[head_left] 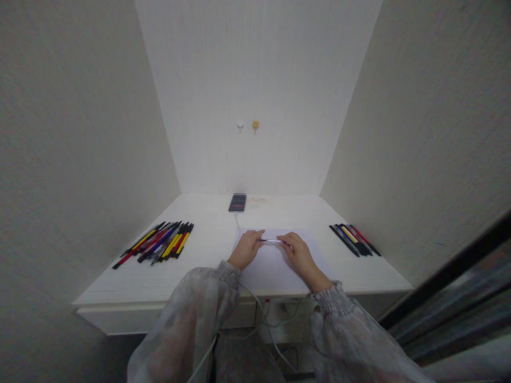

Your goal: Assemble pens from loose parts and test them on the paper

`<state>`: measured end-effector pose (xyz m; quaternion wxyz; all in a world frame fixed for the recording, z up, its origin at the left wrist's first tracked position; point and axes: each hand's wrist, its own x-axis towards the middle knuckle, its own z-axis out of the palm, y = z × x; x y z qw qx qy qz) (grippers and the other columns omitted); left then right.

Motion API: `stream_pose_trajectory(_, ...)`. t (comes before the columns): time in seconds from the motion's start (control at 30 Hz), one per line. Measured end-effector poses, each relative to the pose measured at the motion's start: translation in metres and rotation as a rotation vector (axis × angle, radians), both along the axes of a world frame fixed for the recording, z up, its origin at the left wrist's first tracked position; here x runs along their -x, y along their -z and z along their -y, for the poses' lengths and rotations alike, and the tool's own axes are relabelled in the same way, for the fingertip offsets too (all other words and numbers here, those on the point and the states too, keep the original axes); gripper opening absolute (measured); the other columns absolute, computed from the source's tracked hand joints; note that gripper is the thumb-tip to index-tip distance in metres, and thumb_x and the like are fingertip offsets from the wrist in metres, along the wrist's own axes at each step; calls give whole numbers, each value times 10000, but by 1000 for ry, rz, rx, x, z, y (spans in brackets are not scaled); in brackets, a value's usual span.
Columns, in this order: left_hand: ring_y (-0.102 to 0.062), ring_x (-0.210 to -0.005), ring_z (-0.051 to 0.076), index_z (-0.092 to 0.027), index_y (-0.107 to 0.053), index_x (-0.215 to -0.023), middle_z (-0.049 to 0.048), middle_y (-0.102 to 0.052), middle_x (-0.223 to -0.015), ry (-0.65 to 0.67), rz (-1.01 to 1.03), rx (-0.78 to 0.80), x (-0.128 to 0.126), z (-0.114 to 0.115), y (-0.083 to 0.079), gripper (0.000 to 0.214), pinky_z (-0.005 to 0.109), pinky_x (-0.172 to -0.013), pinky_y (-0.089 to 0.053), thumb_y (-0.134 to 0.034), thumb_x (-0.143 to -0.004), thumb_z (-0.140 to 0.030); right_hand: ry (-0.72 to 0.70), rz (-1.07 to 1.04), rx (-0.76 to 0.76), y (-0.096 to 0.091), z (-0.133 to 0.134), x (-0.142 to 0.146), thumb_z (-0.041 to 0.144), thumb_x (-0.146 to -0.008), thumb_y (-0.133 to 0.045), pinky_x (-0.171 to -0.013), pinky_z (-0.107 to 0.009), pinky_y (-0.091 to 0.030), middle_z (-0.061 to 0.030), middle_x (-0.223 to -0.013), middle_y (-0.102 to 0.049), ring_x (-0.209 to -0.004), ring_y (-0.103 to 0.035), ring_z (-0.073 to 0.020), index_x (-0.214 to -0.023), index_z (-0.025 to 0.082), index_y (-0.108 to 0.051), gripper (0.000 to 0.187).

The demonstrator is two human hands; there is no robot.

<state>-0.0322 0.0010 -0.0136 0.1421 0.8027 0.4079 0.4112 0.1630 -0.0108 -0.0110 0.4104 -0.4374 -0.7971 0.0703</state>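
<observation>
A slim pen (272, 241) with a pale, shiny barrel and dark ends is held level above a white sheet of paper (271, 266). Its left end is pinched in the fingers of my left hand (248, 249), and its right end in those of my right hand (296, 252). To the left lies a heap of pens (162, 242) in black, red, yellow, blue and clear. A smaller row of pens (353, 239), black, yellow, clear and red, lies at the right side of the desk.
A phone (238, 202) lies at the back of the white desk (211, 213), with a white cable (237, 221) running toward me. Side walls close in the desk. Two small hooks (255, 125) are on the back wall. Cables (265, 324) hang below the front edge.
</observation>
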Motion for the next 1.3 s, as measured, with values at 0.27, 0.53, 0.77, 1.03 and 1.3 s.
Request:
stream_pose_trajectory(0.27, -451, -970, 184, -145, -525, -851, 75, -442, -991, 35, 92, -41, 1, 0, 1, 135, 358, -844, -395, -535, -717, -145, -27, 10, 22, -2, 2, 0, 220, -805, -448, -727, -324, -419, -71, -800, -562, -808, -503, -187, -954, 196, -622, 230)
stream_pose_trajectory(0.53, -470, -890, 161, -155, -549, -799, 49, -459, -916, 60, 110, -21, 0, 4, -7, 84, 336, -817, -402, -534, -718, -137, -22, -102, 162, -1, 4, -1, 228, -768, -480, -695, -303, -419, -62, -851, -598, -764, -533, -171, -948, 182, -556, 201)
stream_pose_trajectory(0.77, -473, -863, 158, -158, -563, -793, 46, -468, -898, 83, 105, -2, -1, 6, -9, 84, 323, -799, -403, -529, -720, -134, -52, -23, 243, -3, 4, 1, 308, -843, -339, -587, -250, -368, -3, -608, -540, -586, -497, -137, -759, 188, -556, 262)
stream_pose_trajectory(1.03, -464, -830, 154, -154, -549, -775, 41, -458, -861, 68, 95, -7, -2, 7, -12, 88, 316, -777, -405, -518, -710, -104, -55, -150, 270, 2, 3, 1, 323, -753, -503, -538, -229, -362, 16, -660, -547, -570, -492, -128, -994, 190, -478, 276)
stream_pose_trajectory(1.3, -466, -811, 152, -153, -544, -764, 38, -458, -847, 56, 108, -7, -1, 4, -8, 81, 313, -757, -409, -530, -700, -106, -123, -257, 406, 2, 2, 1, 263, -758, -440, -522, -233, -382, 9, -641, -584, -521, -484, -114, -840, 183, -521, 140)
